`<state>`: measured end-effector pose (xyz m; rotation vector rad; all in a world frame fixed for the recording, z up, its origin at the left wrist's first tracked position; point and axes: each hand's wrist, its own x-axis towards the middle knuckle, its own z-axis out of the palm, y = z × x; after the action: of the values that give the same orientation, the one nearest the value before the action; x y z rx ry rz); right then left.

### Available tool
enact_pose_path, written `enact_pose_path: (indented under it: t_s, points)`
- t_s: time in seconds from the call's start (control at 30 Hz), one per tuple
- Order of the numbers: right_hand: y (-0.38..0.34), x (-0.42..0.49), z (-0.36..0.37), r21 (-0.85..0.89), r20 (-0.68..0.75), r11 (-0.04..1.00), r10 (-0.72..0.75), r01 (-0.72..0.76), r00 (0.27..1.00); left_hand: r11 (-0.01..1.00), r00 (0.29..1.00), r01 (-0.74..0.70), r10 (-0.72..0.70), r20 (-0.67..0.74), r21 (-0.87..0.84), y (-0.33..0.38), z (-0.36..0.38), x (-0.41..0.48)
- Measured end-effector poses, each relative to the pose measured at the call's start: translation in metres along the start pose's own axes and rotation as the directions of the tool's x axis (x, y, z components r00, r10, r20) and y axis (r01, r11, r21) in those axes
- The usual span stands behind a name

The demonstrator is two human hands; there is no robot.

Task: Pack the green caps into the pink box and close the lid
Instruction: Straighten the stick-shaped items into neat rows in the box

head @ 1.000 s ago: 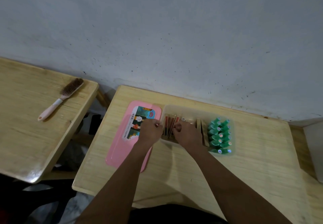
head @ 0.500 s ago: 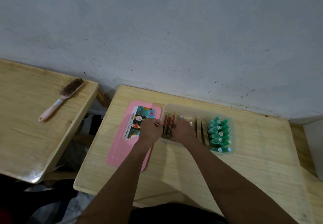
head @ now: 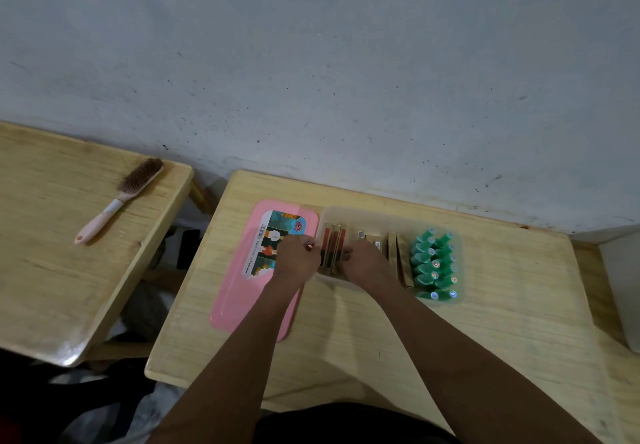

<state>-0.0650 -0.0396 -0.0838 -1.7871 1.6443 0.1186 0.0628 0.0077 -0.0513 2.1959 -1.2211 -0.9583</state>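
Several green caps [head: 434, 263] lie packed in rows at the right end of a translucent box [head: 381, 215] on the wooden table [head: 502, 322]. The box also holds flat tan and red packets [head: 332, 246] standing on edge. Its pink lid [head: 239, 287], with a picture label, lies flat on the table just left of the box. My left hand [head: 298, 260] is at the box's left end, fingers curled against the packets. From the other side my right hand [head: 360, 265] presses on the same packets and hides some of them.
A second wooden table [head: 52, 270] stands to the left across a gap, with a pink-handled brush [head: 121, 197] on it. A grey wall runs close behind the box. A pale object [head: 623, 281] stands at the right edge.
Both hands have shifted slightly left along the row of packets, closing them together at the box's left end. The green caps and the lid have not moved.
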Motion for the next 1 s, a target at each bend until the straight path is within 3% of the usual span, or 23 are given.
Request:
enact_pose_path:
  t_s: [0.17, 0.33, 0.57, 0.73, 0.87, 1.0]
  points:
    - [0.003, 0.001, -0.006, -0.058, 0.102, 0.997, -0.048, 0.054, 0.994, 1.0, 1.0, -0.001, 0.001, 0.001, 0.0, 0.001, -0.001, 0.0]
    - [-0.001, 0.014, -0.022, -0.033, -0.078, 0.999, -0.004, 0.002, 0.997, 1.0, 1.0, -0.01, 0.01, -0.007, 0.011, 0.0, -0.001, -0.001]
    - [-0.007, 0.019, -0.028, -0.123, -0.014, 0.987, -0.105, 0.102, 0.994, 1.0, 1.0, -0.015, 0.015, -0.004, 0.001, 0.001, -0.001, -0.001]
    - [-0.001, 0.009, -0.03, -0.038, -0.047, 0.994, -0.108, 0.107, 0.993, 1.0, 1.0, -0.02, 0.02, -0.009, -0.002, 0.001, -0.001, -0.002]
    - [0.02, -0.005, -0.038, 0.094, -0.251, 0.995, -0.009, 0.034, 0.968, 1.0, 1.0, -0.001, 0.0, -0.014, -0.029, 0.001, -0.001, -0.001]
    - [0.042, -0.021, -0.038, -0.092, -0.251, 0.985, 0.119, -0.146, 0.961, 0.999, 1.0, -0.001, 0.001, -0.013, -0.047, 0.001, 0.0, -0.002]
